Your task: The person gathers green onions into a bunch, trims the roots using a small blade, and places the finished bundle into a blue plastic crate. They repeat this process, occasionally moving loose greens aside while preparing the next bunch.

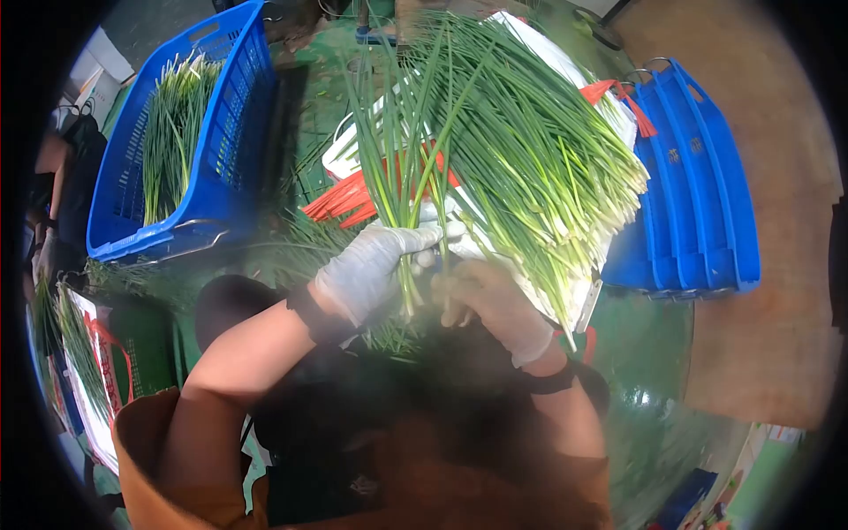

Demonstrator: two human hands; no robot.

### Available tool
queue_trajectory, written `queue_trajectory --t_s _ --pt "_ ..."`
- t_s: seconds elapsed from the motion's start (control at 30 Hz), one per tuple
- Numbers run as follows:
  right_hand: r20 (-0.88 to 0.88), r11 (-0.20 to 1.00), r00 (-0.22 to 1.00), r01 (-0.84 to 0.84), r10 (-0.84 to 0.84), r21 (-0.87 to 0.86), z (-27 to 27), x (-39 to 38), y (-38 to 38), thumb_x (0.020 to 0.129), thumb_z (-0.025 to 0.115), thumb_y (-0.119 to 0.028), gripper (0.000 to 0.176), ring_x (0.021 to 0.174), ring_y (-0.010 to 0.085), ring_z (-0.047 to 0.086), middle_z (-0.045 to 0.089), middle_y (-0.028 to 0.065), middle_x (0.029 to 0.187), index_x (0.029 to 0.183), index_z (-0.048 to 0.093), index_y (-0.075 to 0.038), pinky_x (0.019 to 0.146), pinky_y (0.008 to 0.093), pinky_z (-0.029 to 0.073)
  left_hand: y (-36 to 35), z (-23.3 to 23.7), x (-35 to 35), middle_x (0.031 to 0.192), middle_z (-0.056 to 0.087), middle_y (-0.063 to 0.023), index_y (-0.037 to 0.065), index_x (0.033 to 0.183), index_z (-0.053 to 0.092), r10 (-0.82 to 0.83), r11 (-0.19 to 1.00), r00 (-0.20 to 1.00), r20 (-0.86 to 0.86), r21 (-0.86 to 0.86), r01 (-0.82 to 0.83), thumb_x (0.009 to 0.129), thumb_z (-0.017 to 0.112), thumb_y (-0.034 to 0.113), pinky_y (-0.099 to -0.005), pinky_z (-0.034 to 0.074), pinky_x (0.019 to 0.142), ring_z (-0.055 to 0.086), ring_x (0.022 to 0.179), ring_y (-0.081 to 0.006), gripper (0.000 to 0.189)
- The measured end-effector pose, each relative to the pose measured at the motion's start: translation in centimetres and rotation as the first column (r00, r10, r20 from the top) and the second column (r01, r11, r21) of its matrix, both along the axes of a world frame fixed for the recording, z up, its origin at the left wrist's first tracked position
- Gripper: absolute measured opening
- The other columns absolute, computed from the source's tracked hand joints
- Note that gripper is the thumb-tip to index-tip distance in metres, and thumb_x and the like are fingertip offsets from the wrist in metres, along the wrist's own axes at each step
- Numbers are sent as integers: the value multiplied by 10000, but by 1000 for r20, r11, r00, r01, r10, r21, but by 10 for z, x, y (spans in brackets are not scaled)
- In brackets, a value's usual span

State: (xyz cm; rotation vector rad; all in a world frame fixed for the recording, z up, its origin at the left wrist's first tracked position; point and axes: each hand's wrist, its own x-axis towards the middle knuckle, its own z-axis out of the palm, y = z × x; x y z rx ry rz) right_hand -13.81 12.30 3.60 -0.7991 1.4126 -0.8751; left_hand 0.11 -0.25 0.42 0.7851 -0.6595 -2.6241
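Observation:
My left hand (371, 265), in a whitish glove, is closed around a small bunch of green onions (393, 185), its leaves pointing up and the pale root ends hanging below the fist. Close by on the right, my gloved right hand (486, 305) is at the lower end of a thin stalk; its fingers are curled and blurred, so its hold is unclear. Beyond both hands a large pile of green onions (530, 150) lies on a white board (340, 157), white ends toward the lower right. Red ties (340, 201) lie at the board's left edge.
A blue crate (199, 208) with green onions inside stands at the left. Stacked blue crates (693, 185) are at the right, beside a brown surface (760, 353). At the far left are another person's arm (57, 177) and more onions (84, 353) on a white board.

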Motion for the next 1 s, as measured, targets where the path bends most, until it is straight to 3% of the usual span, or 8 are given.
queue_trajectory --t_s 0.43,0.5,0.57,0.6,0.67,0.7,0.87,1.0 --pt "-18 940 948 313 -318 -137 -5 15 10 918 520 -72 120 611 72 523 584 35 705 830 565 -4 558 225 439 -17 13 6 988 687 -92 -25 1171 587 72 974 944 321 -225 3 871 617 55 -155 365 467 476 543 -35 312" --pt "-162 984 978 111 -134 -142 -12 -1 18 875 560 -122 127 650 159 585 595 68 726 805 579 -18 609 287 471 -30 11 9 958 688 -89 -22 1144 595 123 968 939 321 -249 -41 867 631 59 -145 372 452 480 544 -21 291" --pt "-425 640 563 -767 709 53 -21 -11 29 834 604 -235 196 721 272 612 621 103 796 796 602 -43 677 355 486 -38 12 11 949 688 -99 -20 1130 591 222 940 944 242 -310 -142 857 636 34 -141 384 441 484 541 -16 283" --pt "-425 638 562 -768 710 50 -32 -11 35 834 604 -235 196 721 272 612 621 103 796 796 602 -43 677 355 486 -40 16 11 926 686 -96 -21 1127 578 252 938 941 228 -297 -179 851 632 5 -138 389 430 485 534 -16 283" --pt "-708 695 454 -715 541 73 -55 -12 47 815 618 -366 279 762 336 599 636 121 859 829 634 -88 724 405 481 -38 22 13 910 677 -82 -22 1143 569 217 945 950 225 -291 -147 855 628 11 -137 391 442 488 540 -19 296" --pt "-698 887 682 -437 218 -150 -29 -4 36 868 588 -340 272 732 263 616 646 99 857 909 646 -78 708 349 489 -35 24 12 894 669 -69 -23 1159 561 178 953 959 220 -281 -112 860 624 17 -135 393 454 492 547 -21 309" --pt "210 972 972 145 -105 -187 1 9 4 957 514 -222 253 671 112 570 624 37 784 1052 599 -3 629 260 463 -2 29 2 880 622 -18 -21 1213 547 -25 987 992 122 -157 44 887 612 82 -158 395 506 480 576 -25 348" --pt "-311 970 929 142 -199 -195 -24 22 4 902 593 -184 190 616 103 550 628 14 733 935 618 1 557 241 409 1 13 4 869 622 -19 -2 1165 587 -16 983 976 217 -177 56 889 622 106 -176 400 503 497 584 -44 298"
